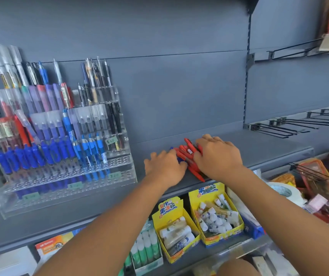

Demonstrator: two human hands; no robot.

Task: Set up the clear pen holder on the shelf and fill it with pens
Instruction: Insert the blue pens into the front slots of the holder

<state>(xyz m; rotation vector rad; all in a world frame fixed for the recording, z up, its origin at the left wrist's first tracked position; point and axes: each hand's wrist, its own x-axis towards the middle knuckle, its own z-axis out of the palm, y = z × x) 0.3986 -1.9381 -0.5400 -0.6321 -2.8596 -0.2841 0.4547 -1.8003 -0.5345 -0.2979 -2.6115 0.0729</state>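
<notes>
- The right hand (217,156) lies over a loose pile of red pens (188,153), its fingers bent down round the pile's left side and gripping it.
- The left hand (164,166) lies palm down just beside the pile with straight, spread fingers. Its thumb side touches the pens and it holds nothing.
- A sliver of blue shows at the left fingertips; I cannot tell what it is.
- The red pens lie flat on the grey shelf (259,144) near its front edge. Their long axes run roughly front to back, slanting a little leftward toward the back wall.
- They are slim, bright red and clipped. The right hand hides too many for a count.
- The clear pen holder (60,188) stands on the same shelf, well apart to the left. It is a stepped acrylic rack with perforated tiers rising toward the back.
- Its front tiers have open holes, while the higher ones hold upright pens leaning slightly back.
- There is a dense row of blue pens (30,154), then red, purple, black and silver ones behind.
- Four small green price tags (114,174) sit on the tier fronts.
- Below the shelf stand two yellow boxes (160,214) of small white tubes.
</notes>
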